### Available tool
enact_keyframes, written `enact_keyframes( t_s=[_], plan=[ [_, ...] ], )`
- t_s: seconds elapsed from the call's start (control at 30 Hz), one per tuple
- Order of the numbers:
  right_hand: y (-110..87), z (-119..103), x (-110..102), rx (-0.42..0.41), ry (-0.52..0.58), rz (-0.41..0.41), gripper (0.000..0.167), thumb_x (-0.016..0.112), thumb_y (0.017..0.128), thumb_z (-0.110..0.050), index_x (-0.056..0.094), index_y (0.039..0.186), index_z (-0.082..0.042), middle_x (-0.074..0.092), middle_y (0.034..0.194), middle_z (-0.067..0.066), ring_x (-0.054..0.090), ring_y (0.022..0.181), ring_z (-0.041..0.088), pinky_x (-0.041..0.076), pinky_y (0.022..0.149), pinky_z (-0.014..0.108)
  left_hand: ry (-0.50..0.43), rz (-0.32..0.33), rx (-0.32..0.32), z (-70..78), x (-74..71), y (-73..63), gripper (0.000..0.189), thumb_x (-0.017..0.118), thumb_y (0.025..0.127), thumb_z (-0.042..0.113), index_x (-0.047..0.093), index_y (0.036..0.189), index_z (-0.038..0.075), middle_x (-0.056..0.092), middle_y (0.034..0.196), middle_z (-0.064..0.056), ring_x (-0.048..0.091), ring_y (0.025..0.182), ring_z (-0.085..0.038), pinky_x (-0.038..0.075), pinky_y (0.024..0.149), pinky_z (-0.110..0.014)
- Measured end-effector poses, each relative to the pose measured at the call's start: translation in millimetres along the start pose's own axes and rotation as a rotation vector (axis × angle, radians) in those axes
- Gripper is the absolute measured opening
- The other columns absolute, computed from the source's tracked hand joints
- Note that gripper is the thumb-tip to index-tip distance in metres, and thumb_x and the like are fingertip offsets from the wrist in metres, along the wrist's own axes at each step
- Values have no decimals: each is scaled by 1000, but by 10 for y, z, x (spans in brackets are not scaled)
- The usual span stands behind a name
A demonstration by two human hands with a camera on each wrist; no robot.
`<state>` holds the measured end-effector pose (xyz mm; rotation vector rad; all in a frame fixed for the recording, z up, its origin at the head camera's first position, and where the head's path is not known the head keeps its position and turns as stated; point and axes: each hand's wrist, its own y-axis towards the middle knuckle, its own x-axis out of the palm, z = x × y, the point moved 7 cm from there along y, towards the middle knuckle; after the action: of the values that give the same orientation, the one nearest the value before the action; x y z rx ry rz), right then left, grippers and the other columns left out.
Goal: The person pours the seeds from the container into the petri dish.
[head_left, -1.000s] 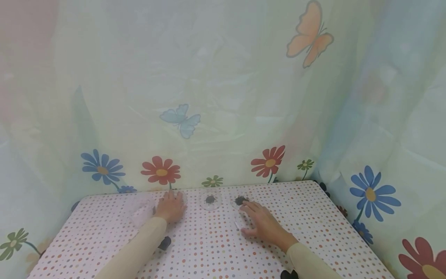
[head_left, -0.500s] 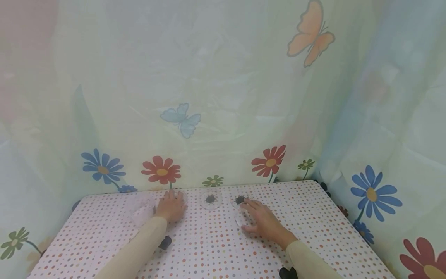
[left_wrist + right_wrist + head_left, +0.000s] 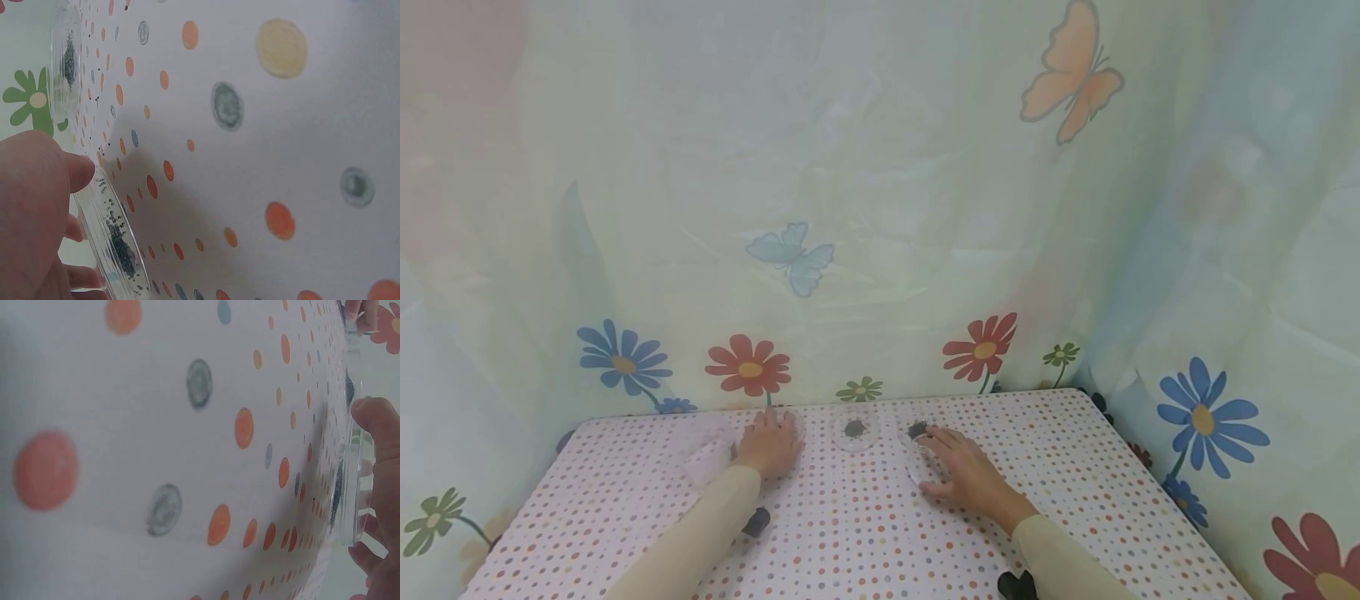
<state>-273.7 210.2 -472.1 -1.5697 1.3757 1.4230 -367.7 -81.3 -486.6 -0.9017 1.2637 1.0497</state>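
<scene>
At the back of the dotted table, my left hand (image 3: 769, 446) grips a clear round dish (image 3: 115, 240) with dark granules inside, thumb at its near rim and fingers on the far side. My right hand (image 3: 966, 475) holds a clear round lid (image 3: 919, 471) between thumb and fingers, close against another clear dish that holds a dark clump of granules (image 3: 918, 429). How far the lid overlaps that dish I cannot tell. Between the hands sits a third clear dish (image 3: 854, 440) with a dark pile in its middle.
Left of my left hand lies a clear, hard-to-make-out item (image 3: 703, 458). A black object (image 3: 756, 522) is partly hidden by the left sleeve, another (image 3: 1017, 586) by the right. Dark specks dot the tabletop near the dishes. A flowered curtain (image 3: 880, 250) stands behind the table.
The right hand's lid has shifted slightly away from me, toward the dish behind it. The left hand has stayed in place.
</scene>
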Motion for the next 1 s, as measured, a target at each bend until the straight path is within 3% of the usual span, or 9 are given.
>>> enact_keyframes(
  t_s=[0.6, 1.0],
  plan=[
    [68, 26, 16, 1, -11, 14, 69, 77, 77, -44, 54, 135, -15, 47, 147, 12, 45, 134, 34, 40, 107, 58, 23, 8, -3, 6, -4, 1, 59, 51, 97, 40, 40, 142, 2, 37, 145, -31, 38, 134, -47, 38, 107, -61],
    [98, 52, 53, 58, -35, 23, 69, 77, 77, -46, 53, 136, -19, 46, 148, 8, 44, 136, 30, 38, 110, 54, 13, 9, -7, -7, 14, 20, 61, 52, 97, 40, 40, 142, 2, 36, 146, -31, 36, 135, -48, 37, 107, -62]
  ],
)
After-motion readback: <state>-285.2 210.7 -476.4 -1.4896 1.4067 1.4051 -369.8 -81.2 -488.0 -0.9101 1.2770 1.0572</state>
